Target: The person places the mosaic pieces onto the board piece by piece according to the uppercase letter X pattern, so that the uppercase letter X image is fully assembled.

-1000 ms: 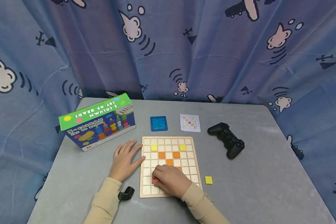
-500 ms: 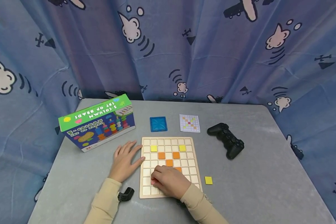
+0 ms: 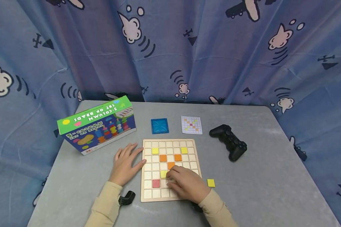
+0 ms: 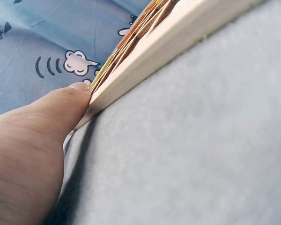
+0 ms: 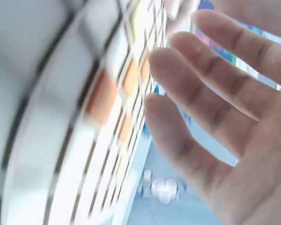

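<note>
A wooden grid board [image 3: 147, 193] lies on the grey table, bearing yellow, orange and pink square tiles. My left hand [image 3: 125, 165] rests at the board's left side, thumb and index finger touching its edge; the left wrist view shows the thumb [image 4: 68, 103] against the wooden rim. Over the board's lower right part is my right hand [image 3: 188, 183], its fingers loosely bent, with nothing between the fingers [image 5: 196, 89] that show in the right wrist view. Left of it sit a pink tile [image 3: 156, 183] and a yellow tile [image 3: 163, 174]. It covers several squares.
A loose yellow tile [image 3: 211, 183] lies right of the board. Behind the board are a blue square tray [image 3: 160, 126] and a printed pattern card [image 3: 191, 125]. A black game controller [image 3: 228, 142] lies at right, a bead-set box [image 3: 98, 126] stands at left.
My right hand has let go of the pink tile and moved right, uncovering that tile in its square and a yellow one above it. The left hand has stayed at the board's edge.
</note>
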A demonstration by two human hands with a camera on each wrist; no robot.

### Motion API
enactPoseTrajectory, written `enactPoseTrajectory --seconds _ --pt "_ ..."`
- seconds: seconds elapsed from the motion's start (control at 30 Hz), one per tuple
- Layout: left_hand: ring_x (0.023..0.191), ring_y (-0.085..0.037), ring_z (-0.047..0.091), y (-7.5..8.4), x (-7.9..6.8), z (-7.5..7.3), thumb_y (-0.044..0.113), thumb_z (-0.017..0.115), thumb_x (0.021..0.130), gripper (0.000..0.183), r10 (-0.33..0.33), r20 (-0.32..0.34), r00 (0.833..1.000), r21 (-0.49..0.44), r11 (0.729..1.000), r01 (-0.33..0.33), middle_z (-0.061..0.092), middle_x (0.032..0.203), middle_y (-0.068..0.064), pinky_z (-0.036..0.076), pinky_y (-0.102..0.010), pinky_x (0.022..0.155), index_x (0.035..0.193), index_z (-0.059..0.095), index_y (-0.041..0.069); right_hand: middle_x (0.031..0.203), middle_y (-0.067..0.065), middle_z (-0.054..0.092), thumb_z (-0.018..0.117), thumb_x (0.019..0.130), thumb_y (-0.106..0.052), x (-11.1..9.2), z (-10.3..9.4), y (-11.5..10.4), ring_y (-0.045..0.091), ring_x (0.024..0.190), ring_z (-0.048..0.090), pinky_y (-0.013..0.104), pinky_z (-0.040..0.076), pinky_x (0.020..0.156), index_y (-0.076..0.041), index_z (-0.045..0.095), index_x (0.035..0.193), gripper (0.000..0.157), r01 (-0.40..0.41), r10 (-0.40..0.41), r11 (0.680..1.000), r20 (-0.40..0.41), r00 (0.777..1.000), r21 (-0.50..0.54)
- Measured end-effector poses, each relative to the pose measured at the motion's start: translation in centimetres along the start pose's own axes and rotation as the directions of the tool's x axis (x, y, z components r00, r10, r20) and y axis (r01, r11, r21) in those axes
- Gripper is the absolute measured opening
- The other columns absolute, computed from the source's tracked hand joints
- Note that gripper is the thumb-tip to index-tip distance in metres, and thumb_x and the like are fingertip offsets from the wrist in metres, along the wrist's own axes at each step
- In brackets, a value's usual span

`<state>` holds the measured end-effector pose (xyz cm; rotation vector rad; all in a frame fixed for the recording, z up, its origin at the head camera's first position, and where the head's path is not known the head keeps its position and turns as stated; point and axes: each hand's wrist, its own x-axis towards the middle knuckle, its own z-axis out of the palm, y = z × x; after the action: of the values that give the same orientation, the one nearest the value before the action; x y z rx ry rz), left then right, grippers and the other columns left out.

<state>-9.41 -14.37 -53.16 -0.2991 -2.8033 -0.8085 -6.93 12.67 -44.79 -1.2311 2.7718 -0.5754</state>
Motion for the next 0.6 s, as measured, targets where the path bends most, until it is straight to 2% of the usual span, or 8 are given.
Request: enactPoseTrajectory --seconds 0.17,0.3,0.37,0.5,0.6 --pt "0.140 -0.028 0.032 0.0 0.0 -0.1 0.052 0.060 0.089 0.055 -0.005 0.005 1.000 -0.008 1.000 0.005 0.042 0.148 -0.005 0.013 -0.054 0.115 0.136 0.054 0.025 0.097 -0.005 0.063 0.072 0.087 -0.020 -3.3 -1.3 2.4 0.006 0.081 0.059 0.026 0.053 0.070 -0.014 0.064 0.102 0.018 -0.089 0.089 0.996 -0.111 0.990 0.009" --pt "0.140 -0.027 0.031 0.2 0.0 -0.3 0.051 0.062 0.089 0.054 -0.015 0.011 1.000 -0.010 1.000 0.015 0.042 0.148 -0.005 0.012 -0.053 0.116 0.136 0.054 0.025 0.095 -0.003 0.063 0.075 0.083 -0.015 -6.0 -2.0 4.2 0.007 0.075 0.058 0.024 0.051 0.065 -0.012 0.064 0.103 0.024 -0.210 0.213 0.977 -0.159 0.964 0.036" --pt "0.140 -0.027 0.031 0.3 0.0 -0.3 0.051 0.061 0.089 0.055 -0.017 0.016 1.000 -0.012 1.000 0.017 0.042 0.149 -0.005 0.011 -0.053 0.116 0.137 0.054 0.026 0.096 -0.004 0.063 0.077 0.081 -0.014 -7.1 -2.2 4.8 0.007 0.076 0.059 0.024 0.051 0.066 -0.013 0.064 0.104 0.026 -0.307 0.310 0.951 -0.156 0.938 0.045" --pt "0.140 -0.027 0.031 0.3 0.0 -0.3 0.052 0.061 0.089 0.055 -0.015 0.023 1.000 -0.015 1.000 0.015 0.041 0.149 -0.005 0.011 -0.053 0.116 0.137 0.054 0.025 0.102 -0.004 0.062 0.079 0.079 -0.015 -8.9 -2.1 5.7 0.009 0.083 0.063 0.029 0.054 0.071 -0.016 0.064 0.106 0.030 -0.475 0.480 0.877 -0.123 0.869 0.066" --pt "0.140 -0.027 0.031 0.3 0.0 -0.3 0.051 0.061 0.089 0.055 -0.015 0.021 1.000 -0.014 1.000 0.016 0.041 0.149 -0.005 0.011 -0.053 0.116 0.137 0.054 0.025 0.106 -0.003 0.061 0.079 0.079 -0.016 -9.6 -2.1 6.1 0.011 0.087 0.062 0.032 0.054 0.073 -0.017 0.064 0.108 0.033 -0.538 0.542 0.840 -0.081 0.836 0.072"
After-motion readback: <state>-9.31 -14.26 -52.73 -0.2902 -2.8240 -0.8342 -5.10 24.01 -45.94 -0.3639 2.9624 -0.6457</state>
